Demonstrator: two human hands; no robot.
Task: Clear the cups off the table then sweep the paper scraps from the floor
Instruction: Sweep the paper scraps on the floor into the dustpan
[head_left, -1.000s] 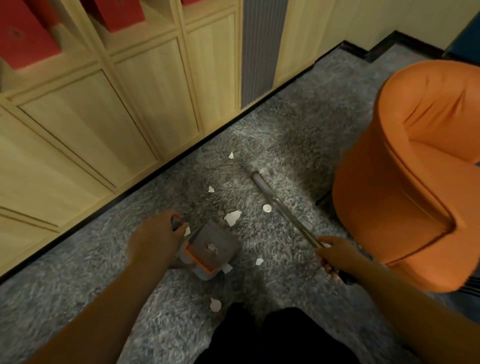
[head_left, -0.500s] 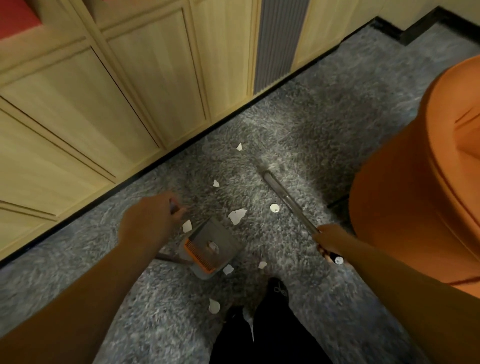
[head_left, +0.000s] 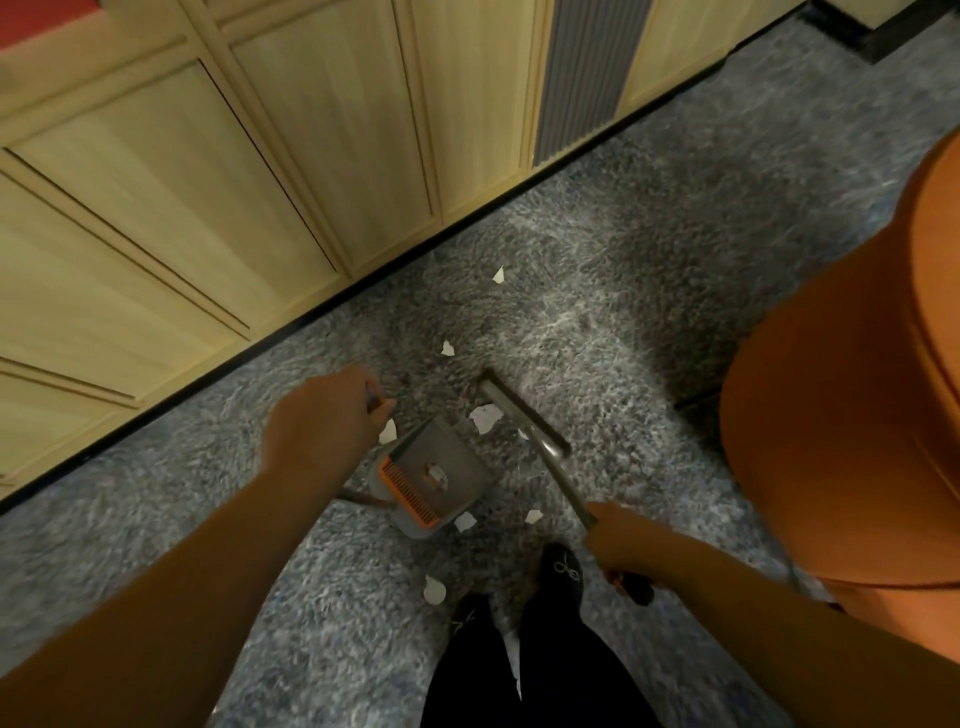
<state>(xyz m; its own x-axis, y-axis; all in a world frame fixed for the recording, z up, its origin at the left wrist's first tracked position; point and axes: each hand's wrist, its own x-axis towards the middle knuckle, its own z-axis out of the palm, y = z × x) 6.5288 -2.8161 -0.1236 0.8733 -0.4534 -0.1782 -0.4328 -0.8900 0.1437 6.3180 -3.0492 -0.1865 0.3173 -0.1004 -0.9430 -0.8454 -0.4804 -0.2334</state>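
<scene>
Sweeping: our left hand (head_left: 317, 421) grips the dustpan (head_left: 434, 475) handle, right hand (head_left: 623, 540) grips the broom (head_left: 524, 421). Paper scraps (head_left: 485, 417) lie scattered around the pan (one inside); short strokes toward its lip should work best.

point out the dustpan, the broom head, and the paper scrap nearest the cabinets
dustpan (head_left: 441, 470): head view, on the grey tray floor.
broom head (head_left: 522, 415): head view, middle of the grey bar on the carpet.
paper scrap nearest the cabinets (head_left: 498, 275): head view, centre of the white piece.
</scene>
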